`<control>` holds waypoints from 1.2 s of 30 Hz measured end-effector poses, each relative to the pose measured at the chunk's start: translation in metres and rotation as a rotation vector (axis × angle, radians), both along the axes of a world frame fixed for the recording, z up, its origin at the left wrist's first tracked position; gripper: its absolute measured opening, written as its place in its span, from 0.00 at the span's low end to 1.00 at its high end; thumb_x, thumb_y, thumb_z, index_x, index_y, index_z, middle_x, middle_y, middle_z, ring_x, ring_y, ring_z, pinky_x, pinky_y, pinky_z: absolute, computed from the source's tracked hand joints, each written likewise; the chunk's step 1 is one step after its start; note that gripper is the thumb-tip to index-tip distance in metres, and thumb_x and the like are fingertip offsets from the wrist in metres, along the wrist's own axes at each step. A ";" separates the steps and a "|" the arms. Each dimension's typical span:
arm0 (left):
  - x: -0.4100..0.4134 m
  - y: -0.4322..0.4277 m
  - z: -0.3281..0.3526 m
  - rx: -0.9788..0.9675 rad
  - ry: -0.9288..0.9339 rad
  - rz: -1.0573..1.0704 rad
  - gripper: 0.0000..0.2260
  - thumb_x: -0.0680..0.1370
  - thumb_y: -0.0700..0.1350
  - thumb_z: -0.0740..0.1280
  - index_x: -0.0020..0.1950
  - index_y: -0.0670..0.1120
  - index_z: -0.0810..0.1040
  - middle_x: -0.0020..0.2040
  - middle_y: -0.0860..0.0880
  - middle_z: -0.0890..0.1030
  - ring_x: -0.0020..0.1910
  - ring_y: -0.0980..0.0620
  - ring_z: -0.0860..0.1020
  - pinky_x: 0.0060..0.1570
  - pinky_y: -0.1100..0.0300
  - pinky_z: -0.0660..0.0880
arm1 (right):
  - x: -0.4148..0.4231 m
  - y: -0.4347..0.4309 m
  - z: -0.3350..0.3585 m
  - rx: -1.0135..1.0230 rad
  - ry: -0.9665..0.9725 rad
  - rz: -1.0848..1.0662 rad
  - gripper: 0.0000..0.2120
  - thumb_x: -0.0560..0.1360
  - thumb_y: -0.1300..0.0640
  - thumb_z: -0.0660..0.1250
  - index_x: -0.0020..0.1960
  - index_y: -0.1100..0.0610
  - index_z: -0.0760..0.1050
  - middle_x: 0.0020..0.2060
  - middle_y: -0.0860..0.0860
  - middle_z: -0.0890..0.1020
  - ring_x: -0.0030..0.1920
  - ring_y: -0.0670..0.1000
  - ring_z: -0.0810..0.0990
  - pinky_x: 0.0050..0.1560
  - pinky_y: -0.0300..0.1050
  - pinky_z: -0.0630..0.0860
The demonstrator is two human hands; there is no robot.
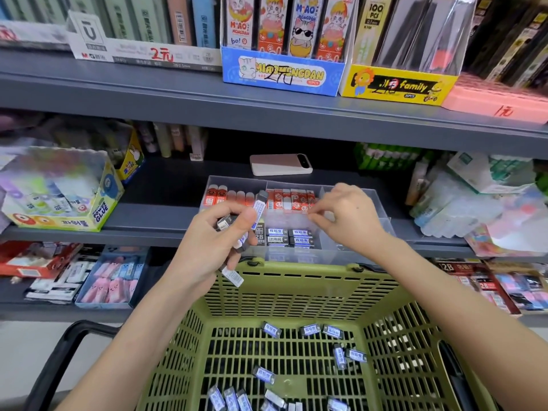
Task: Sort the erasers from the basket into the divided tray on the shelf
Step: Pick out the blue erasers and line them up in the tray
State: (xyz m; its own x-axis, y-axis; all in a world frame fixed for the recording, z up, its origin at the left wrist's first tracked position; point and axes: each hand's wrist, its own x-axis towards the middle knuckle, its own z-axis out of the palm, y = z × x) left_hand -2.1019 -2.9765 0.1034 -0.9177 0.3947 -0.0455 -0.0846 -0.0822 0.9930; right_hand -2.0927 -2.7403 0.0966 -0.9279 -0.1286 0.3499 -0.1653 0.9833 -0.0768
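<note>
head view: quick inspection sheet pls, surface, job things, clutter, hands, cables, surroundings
surface: dark shelf carrying the divided tray
job's things: red erasers at the tray's back, blue-labelled erasers at its front; loose erasers in the green basket
clutter: phone lying behind the tray
hands: left hand grips a handful of erasers; right hand over the tray, fingertips together, contents unclear
cables: nothing seen
surroundings: glue box at left, stocked shelves above and below
</note>
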 end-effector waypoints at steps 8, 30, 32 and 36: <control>0.003 0.012 0.006 0.067 -0.182 -0.070 0.27 0.61 0.60 0.69 0.51 0.42 0.79 0.31 0.47 0.78 0.24 0.55 0.74 0.16 0.68 0.60 | 0.024 -0.041 0.035 -1.038 -0.222 0.157 0.10 0.74 0.58 0.68 0.51 0.44 0.77 0.43 0.45 0.84 0.48 0.45 0.81 0.51 0.45 0.74; -0.005 0.015 0.002 0.130 -0.291 -0.110 0.16 0.61 0.61 0.70 0.34 0.49 0.82 0.32 0.50 0.78 0.30 0.53 0.78 0.15 0.68 0.62 | -0.011 0.004 0.005 0.071 -0.422 -0.043 0.12 0.64 0.45 0.75 0.42 0.50 0.81 0.32 0.40 0.70 0.49 0.49 0.73 0.44 0.41 0.58; -0.007 0.014 0.002 0.142 -0.298 -0.111 0.15 0.61 0.60 0.70 0.34 0.49 0.82 0.32 0.50 0.78 0.30 0.54 0.78 0.15 0.68 0.62 | -0.013 0.003 0.006 0.098 -0.422 -0.025 0.12 0.64 0.45 0.75 0.42 0.51 0.81 0.33 0.41 0.71 0.48 0.49 0.73 0.43 0.41 0.57; -0.009 0.013 0.000 0.152 -0.300 -0.112 0.15 0.61 0.61 0.70 0.35 0.49 0.82 0.32 0.51 0.78 0.31 0.54 0.78 0.15 0.69 0.62 | -0.015 0.001 0.012 0.111 -0.440 -0.003 0.11 0.65 0.45 0.75 0.42 0.50 0.81 0.30 0.40 0.69 0.43 0.46 0.69 0.40 0.40 0.53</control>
